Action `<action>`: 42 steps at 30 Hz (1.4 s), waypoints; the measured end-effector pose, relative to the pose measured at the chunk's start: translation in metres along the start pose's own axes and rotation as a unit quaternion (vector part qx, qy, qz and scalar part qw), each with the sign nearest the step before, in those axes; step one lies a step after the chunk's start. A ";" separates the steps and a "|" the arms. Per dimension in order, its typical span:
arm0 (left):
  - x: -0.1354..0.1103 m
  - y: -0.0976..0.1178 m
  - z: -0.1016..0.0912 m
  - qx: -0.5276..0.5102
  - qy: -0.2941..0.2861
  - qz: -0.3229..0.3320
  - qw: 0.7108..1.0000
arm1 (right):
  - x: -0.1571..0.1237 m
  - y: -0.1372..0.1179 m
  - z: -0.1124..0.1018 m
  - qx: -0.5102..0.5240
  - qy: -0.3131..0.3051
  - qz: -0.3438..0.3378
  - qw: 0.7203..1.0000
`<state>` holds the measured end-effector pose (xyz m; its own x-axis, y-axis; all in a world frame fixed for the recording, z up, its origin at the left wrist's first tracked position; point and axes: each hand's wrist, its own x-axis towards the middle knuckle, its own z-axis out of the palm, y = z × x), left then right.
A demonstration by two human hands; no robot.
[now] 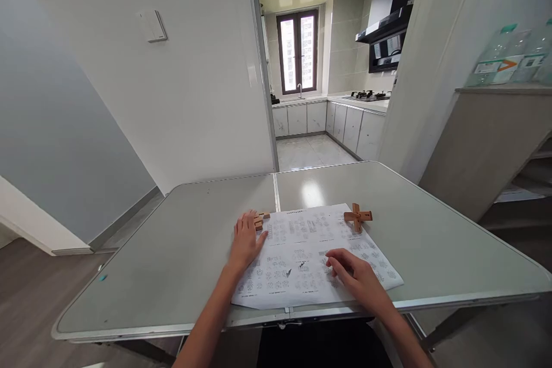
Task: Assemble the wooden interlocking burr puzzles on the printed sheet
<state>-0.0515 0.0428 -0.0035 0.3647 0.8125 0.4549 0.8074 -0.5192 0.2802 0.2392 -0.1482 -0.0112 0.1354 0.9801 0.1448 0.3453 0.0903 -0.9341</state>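
A large printed paper sheet covered with small line diagrams lies in front of me. Across its upper left edge, my left hand rests with fingers stretched out and thumb apart on the paper. Small wooden puzzle pieces lie against its fingertips, partly hidden by them. My right hand hovers at or just touches the right half of the sheet, fingers loosely bent and nothing visible in them. At the sheet's upper right corner sits a cross-shaped wooden interlocking puzzle, apart from both hands.
The sheet lies on a grey folding table with a metal rim and a centre seam. A small teal object is near the left edge. Plastic bottles stand on a cabinet at right. Beyond a doorway is a kitchen.
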 end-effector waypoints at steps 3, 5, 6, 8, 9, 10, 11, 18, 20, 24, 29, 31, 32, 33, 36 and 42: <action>0.005 -0.009 0.007 -0.022 -0.015 -0.008 1.000 | 0.001 0.003 0.000 0.000 0.002 0.000 1.000; 0.007 -0.012 0.009 -0.037 -0.025 -0.018 0.999 | 0.001 0.005 0.000 -0.001 0.003 0.000 1.000; 0.007 -0.013 0.010 -0.043 -0.029 -0.022 0.998 | 0.001 0.005 0.000 -0.001 0.003 0.001 1.000; 0.007 -0.012 0.009 -0.051 -0.033 -0.022 0.998 | 0.001 0.004 0.000 -0.001 0.003 0.001 1.000; 0.007 -0.011 0.008 -0.054 -0.033 -0.017 0.998 | 0.001 0.003 0.000 -0.001 0.003 0.002 1.000; 0.006 -0.010 0.007 -0.057 -0.032 -0.012 0.998 | 0.000 0.002 0.000 -0.001 0.005 0.002 1.000; 0.005 -0.009 0.006 -0.061 -0.030 -0.005 0.998 | 0.000 0.001 0.000 -0.002 0.007 0.002 1.000; 0.000 0.006 -0.004 -0.101 -0.054 0.031 0.993 | -0.001 -0.001 0.000 -0.001 0.009 0.004 1.000; -0.003 0.011 -0.006 -0.114 -0.065 0.046 0.990 | -0.001 -0.001 0.000 0.000 0.008 0.007 1.000; -0.007 0.020 -0.006 -0.094 -0.044 0.090 0.990 | -0.002 -0.001 0.000 0.000 0.007 0.008 1.000; -0.009 0.019 -0.001 -0.035 0.004 0.032 0.999 | -0.002 0.000 -0.001 0.002 0.011 0.002 1.000; -0.010 0.015 0.001 -0.041 -0.006 0.006 0.999 | -0.001 0.000 -0.001 0.003 0.008 0.004 1.000; -0.010 0.014 0.002 -0.051 -0.017 0.001 0.999 | -0.001 0.000 -0.001 0.003 0.004 0.005 1.000; -0.010 0.013 0.002 -0.064 -0.030 0.001 0.998 | -0.001 0.000 -0.001 0.002 0.002 0.007 1.000; -0.010 0.015 -0.001 -0.109 -0.076 0.021 0.991 | -0.001 0.001 0.000 -0.001 0.000 0.007 1.000; -0.010 0.030 -0.015 -0.180 -0.130 0.080 0.972 | -0.001 0.000 -0.001 -0.010 -0.001 0.010 1.000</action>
<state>-0.0386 0.0148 0.0131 0.6150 0.7283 0.3023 0.5328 -0.6664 0.5216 0.2398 -0.1494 -0.0115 0.1405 0.9821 0.1253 0.3616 0.0669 -0.9299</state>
